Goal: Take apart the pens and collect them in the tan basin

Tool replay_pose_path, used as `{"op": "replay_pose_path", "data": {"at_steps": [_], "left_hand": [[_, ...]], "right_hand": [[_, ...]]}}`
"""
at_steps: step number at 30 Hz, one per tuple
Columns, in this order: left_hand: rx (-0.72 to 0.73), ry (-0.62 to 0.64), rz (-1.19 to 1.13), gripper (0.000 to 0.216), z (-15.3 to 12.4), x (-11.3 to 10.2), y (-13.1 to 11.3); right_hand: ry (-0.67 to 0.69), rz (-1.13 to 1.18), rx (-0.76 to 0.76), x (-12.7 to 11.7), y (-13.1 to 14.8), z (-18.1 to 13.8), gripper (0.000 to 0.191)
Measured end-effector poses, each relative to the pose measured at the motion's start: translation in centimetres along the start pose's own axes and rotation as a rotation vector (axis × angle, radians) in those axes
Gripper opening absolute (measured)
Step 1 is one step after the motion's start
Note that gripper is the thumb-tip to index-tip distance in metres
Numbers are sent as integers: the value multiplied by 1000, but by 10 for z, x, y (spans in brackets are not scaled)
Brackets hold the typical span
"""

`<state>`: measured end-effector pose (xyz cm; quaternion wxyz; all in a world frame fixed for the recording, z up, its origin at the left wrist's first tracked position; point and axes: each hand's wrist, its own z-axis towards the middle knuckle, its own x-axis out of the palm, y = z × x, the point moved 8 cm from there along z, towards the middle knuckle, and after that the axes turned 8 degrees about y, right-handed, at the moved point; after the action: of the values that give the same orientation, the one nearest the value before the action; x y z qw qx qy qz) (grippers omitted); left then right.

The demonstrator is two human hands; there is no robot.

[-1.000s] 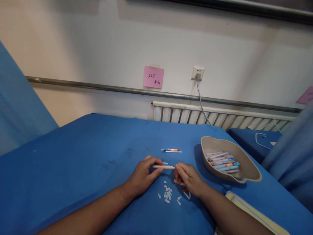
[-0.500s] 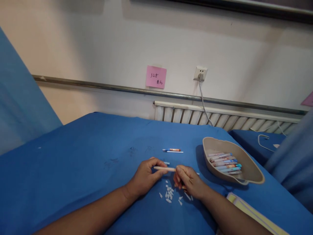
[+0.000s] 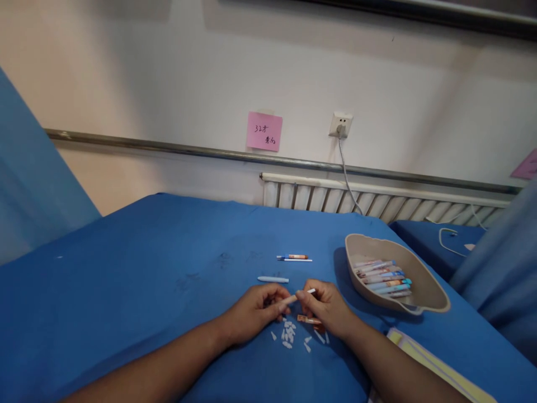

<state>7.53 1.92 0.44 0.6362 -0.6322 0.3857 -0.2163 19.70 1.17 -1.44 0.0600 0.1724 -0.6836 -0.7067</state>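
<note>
My left hand (image 3: pixel 254 310) is closed on a beige pen barrel (image 3: pixel 288 300), held just above the blue cloth. My right hand (image 3: pixel 331 310) pinches at the barrel's right end. A thin white piece (image 3: pixel 311 290) sticks out past its fingertips. Beneath the right hand is an orange printed pen part (image 3: pixel 308 319); whether the fingers touch it I cannot tell. Several small white cone tips (image 3: pixel 288 331) lie scattered below both hands. Beyond the left hand rests a light blue pen barrel (image 3: pixel 272 279). Farther off lie an orange-and-blue pen part (image 3: pixel 296 257) and a thin white stick (image 3: pixel 298 260).
A beige basin (image 3: pixel 423 280) holding several printed pens stands at the right. Nearer, a yellow-and-white folded item (image 3: pixel 432 364) lies by my right forearm. Behind the blue-covered surface (image 3: pixel 168 240) are a radiator (image 3: pixel 319 196) and a socket (image 3: pixel 340 124) with a cable.
The beige barrel has tilted and sits deeper in my left hand. A white piece now shows at the right fingertips. My left hand has shifted nearer, uncovering the light blue barrel.
</note>
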Motion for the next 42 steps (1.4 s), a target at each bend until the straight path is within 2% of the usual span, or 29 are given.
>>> {"op": "replay_pose_path", "data": {"at_steps": [3, 5, 8, 10, 12, 16, 19, 22, 26, 28, 33, 37, 42], "left_hand": [[3, 4, -107, 23, 2, -3, 7], [11, 2, -158, 24, 4, -6, 10], [-6, -58, -226, 26, 5, -15, 14], [-28, -123, -258, 28, 5, -23, 16], [-31, -183, -284, 28, 5, -31, 15], [3, -277, -298, 27, 3, -45, 12], [19, -309, -287, 25, 3, -49, 11], [14, -330, -301, 25, 3, -51, 13], [11, -327, -308, 25, 3, -50, 14], [11, -326, -306, 25, 4, -50, 15], [13, -322, -304, 27, 7, -50, 16], [27, -332, -307, 28, 7, -51, 14], [39, -317, -290, 28, 7, -50, 11]], "right_hand": [[62, 45, 10, 4, 1, -1, 38], [54, -28, -50, -1, 10, -1, 36], [-111, -166, -158, -25, 25, -2, 39], [-226, -207, -149, -44, 24, -2, 40], [-262, -236, -103, -58, 17, 0, 36], [-170, -309, -16, -67, -3, 7, 28], [-175, -364, -8, -69, -6, 7, 23], [-126, -418, -45, -59, -1, 4, 15], [40, -431, -74, -39, 5, 2, 9], [47, -446, -82, -36, 5, 1, 9], [-178, -510, -160, -46, 22, -4, 11], [-342, -379, -154, -61, 40, -23, 17], [-383, -237, -30, -81, 50, -45, 21]]}}
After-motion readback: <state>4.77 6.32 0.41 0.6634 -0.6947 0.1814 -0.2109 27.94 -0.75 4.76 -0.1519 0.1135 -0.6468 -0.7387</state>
